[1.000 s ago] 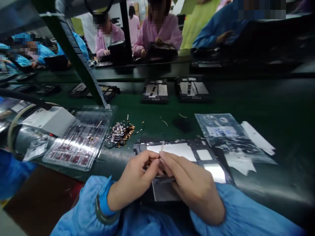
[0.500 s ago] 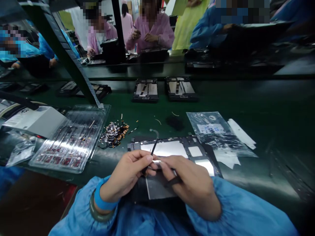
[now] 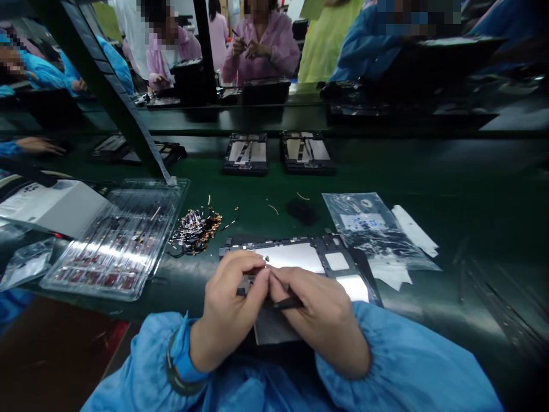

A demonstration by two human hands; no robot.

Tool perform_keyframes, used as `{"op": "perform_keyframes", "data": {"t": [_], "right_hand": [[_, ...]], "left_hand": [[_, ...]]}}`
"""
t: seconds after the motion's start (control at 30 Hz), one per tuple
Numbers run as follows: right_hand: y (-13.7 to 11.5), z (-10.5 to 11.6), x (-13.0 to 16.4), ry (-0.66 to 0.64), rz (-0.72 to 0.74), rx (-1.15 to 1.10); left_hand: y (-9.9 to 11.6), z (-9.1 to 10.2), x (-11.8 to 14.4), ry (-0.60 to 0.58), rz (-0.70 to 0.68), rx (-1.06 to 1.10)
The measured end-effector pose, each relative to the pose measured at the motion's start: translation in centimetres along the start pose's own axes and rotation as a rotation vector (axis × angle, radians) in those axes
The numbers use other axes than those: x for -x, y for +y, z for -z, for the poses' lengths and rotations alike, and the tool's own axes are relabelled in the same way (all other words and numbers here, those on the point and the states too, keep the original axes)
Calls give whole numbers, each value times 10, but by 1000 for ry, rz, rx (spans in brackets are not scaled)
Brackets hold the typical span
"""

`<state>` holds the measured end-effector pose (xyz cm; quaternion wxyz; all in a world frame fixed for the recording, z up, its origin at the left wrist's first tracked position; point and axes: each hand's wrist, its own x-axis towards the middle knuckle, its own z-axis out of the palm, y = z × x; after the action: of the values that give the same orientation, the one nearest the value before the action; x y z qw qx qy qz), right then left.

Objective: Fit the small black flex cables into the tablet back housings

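Both hands have drawn closer over the frame, and the thin strip that stood up between the fingers half a second ago now lies low. From the left: a clear tray [image 3: 115, 243], a heap of small connectors [image 3: 194, 229], then the left hand [image 3: 229, 306] pinching the strip against the right hand [image 3: 319, 320], which grips a dark tool [image 3: 286, 304], above the tablet frame [image 3: 317, 257] at the bench's near edge; a plastic bag [image 3: 371, 229] lies rightward
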<state>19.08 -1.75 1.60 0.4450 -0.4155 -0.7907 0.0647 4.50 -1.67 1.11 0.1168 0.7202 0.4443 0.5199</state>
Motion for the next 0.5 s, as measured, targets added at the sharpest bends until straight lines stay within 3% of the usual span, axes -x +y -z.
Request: {"op": "perform_keyframes", "data": {"t": [0.17, 0.27, 0.4, 0.47, 0.5], "right_hand": [[-2, -3, 1, -46, 84, 29], [-3, -4, 2, -59, 61, -2], [4, 14, -4, -183, -214, -254], [16, 34, -11, -217, -392, -299], [24, 44, -14, -195, -443, -267]], "left_hand": [[1, 3, 1, -52, 126, 16], [2, 0, 0, -84, 211, 57], [-7, 16, 0, -89, 327, 120], [-19, 43, 1, 18, 367, 54], [-26, 62, 2, 127, 384, -24]]}}
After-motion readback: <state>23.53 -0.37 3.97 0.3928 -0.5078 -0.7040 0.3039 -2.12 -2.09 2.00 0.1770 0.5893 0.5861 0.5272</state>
